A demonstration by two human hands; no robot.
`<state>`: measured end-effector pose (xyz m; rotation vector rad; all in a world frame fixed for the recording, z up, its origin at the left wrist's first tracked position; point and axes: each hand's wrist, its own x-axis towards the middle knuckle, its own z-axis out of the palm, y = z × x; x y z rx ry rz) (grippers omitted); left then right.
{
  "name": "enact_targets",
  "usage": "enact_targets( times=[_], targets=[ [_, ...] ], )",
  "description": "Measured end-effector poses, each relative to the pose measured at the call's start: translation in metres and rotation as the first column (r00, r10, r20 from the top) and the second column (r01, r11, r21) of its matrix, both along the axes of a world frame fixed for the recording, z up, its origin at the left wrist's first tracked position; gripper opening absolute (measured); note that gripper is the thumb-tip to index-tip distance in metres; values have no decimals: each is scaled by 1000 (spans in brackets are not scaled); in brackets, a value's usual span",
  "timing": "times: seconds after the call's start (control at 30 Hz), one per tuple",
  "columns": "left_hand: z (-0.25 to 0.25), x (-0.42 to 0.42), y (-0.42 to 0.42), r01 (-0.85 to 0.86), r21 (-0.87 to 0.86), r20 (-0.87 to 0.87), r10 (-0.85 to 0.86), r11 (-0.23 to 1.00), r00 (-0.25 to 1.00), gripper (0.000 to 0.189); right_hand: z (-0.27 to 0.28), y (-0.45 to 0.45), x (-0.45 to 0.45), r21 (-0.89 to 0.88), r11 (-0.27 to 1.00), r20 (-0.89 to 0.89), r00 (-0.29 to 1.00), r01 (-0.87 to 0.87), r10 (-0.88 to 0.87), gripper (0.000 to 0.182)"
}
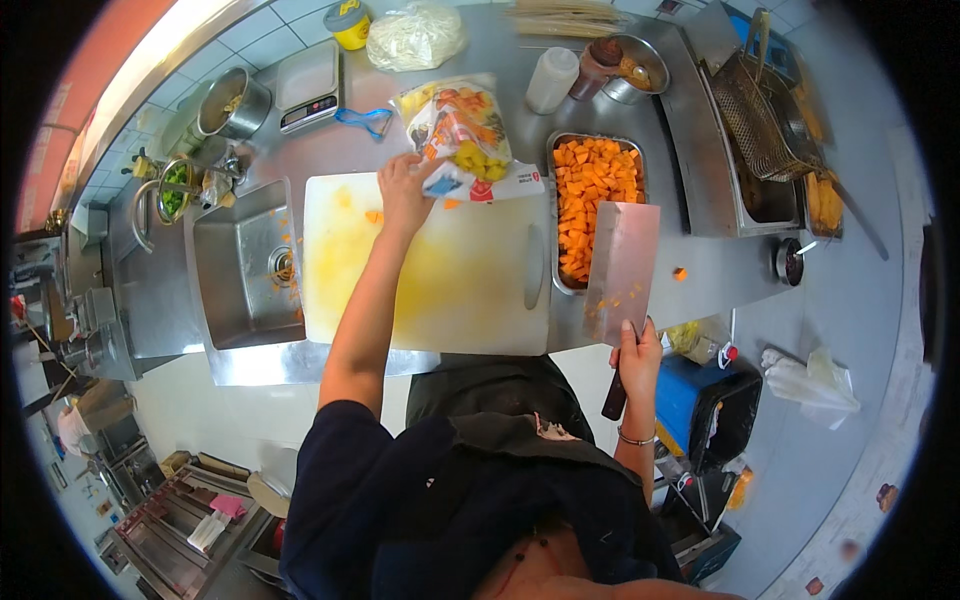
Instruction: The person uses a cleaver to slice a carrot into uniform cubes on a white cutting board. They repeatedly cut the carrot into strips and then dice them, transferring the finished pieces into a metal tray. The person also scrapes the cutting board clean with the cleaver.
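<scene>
My left hand (405, 191) grips the near left edge of a printed plastic bag (457, 124), at the far edge of a white cutting board (465, 277). Yellow chunks of food show through the bag. The board is stained yellow, and a few orange pieces (374, 217) lie near my left wrist. In my right hand (637, 356) is the dark handle of a cleaver (622, 262), its broad blade pointing away from me with orange bits stuck to it. Part of a metal tray (556, 225) full of orange diced vegetable (596, 176), apparently carrot, is hidden behind the blade.
Left of the board is a steel sink (240, 300) with orange scraps by its drain. A digital scale (307, 82), a blue peeler (365, 120) and a squeeze bottle (553, 80) stand farther back. On the right are a fryer basket (765, 120) and a blue bin (690, 397).
</scene>
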<state>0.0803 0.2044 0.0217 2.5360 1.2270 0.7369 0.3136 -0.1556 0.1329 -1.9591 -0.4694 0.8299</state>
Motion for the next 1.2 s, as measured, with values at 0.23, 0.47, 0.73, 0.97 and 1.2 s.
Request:
enact_targets(
  times=[0.23,0.47,0.73,0.97,1.2],
  targets=[
    [25,32,3,-388,-334,-144,360,859,922,40,1,1,-30,7,1000,-47,999,18,-18,18],
    [-36,19,-47,-164,210,-238,213,964,948,27,-1,-6,-59,-12,1000,-60,998,26,-27,15],
    [-43,-75,-18,113,-86,48,-109,990,993,22,-25,-14,-83,-83,990,-142,985,-112,99,20],
    [-22,-66,-79,166,123,-71,-158,978,985,34,-105,21,-106,44,995,-293,951,-85,95,22],
    [-31,-13,-48,412,-218,-77,-437,885,896,39,-123,51,-124,62,998,-385,922,-27,49,23]
  ],
)
